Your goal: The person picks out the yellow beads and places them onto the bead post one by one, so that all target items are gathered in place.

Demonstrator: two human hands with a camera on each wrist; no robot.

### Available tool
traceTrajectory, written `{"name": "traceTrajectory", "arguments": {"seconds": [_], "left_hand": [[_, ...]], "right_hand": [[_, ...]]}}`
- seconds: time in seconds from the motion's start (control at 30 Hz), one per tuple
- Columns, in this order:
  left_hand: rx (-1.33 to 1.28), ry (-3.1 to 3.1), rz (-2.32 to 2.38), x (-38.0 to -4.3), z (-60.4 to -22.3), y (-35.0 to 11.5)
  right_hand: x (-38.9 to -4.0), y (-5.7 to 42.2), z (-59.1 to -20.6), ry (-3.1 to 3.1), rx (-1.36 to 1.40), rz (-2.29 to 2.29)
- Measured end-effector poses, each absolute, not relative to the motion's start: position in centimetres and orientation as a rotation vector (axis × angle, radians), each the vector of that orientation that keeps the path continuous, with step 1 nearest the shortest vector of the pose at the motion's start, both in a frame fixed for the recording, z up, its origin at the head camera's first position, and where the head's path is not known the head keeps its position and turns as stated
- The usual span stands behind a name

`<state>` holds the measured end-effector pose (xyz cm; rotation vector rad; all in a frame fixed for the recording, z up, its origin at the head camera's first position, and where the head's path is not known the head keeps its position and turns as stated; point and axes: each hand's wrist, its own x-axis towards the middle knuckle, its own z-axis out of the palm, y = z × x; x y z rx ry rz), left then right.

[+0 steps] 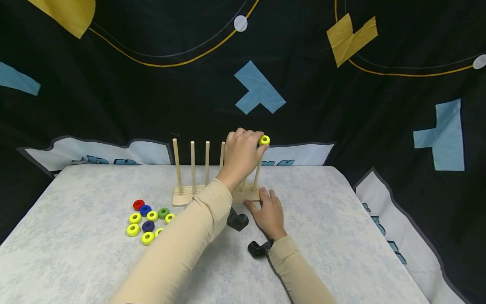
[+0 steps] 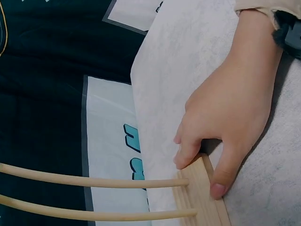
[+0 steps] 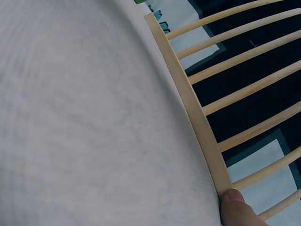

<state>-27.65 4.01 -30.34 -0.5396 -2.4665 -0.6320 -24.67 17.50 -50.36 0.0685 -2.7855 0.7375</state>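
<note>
In the head view my left hand [image 1: 243, 154] reaches across to the right and pinches a yellow ring [image 1: 269, 139] at the top of the rightmost peg [image 1: 258, 171]. The peg belongs to a wooden peg stand [image 1: 248, 196] with a row of upright pegs, some of them behind my left hand and forearm. My right hand [image 1: 270, 217] grips the right end of the base. In the left wrist view the thumb [image 2: 220, 181] of this right hand lies along one side of the base, with fingers on the other; the right wrist view shows only its thumb [image 3: 235, 207].
Left of the stand, loose rings lie on the table [image 1: 83, 257]: a red ring [image 1: 139, 202], blue rings [image 1: 145, 207], a green ring [image 1: 163, 210] and several yellow rings [image 1: 133, 234]. My left sleeve [image 1: 190, 245] overlaps part of the group. A dark printed cloth [image 1: 171, 101] hangs behind.
</note>
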Motion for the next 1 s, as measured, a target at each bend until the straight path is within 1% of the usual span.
{"name": "traceTrajectory", "arguments": {"seconds": [0.27, 1.0], "left_hand": [[-0.538, -2.515, -0.56, -28.12, -30.14, 4.27], [-0.567, -2.497, -0.531, -27.74, -29.89, 3.96]], "right_hand": [[-24.78, 17.45, -50.56, -2.769, 0.088, 0.741], [-24.63, 17.4, -50.46, -2.814, 0.04, 0.755]]}}
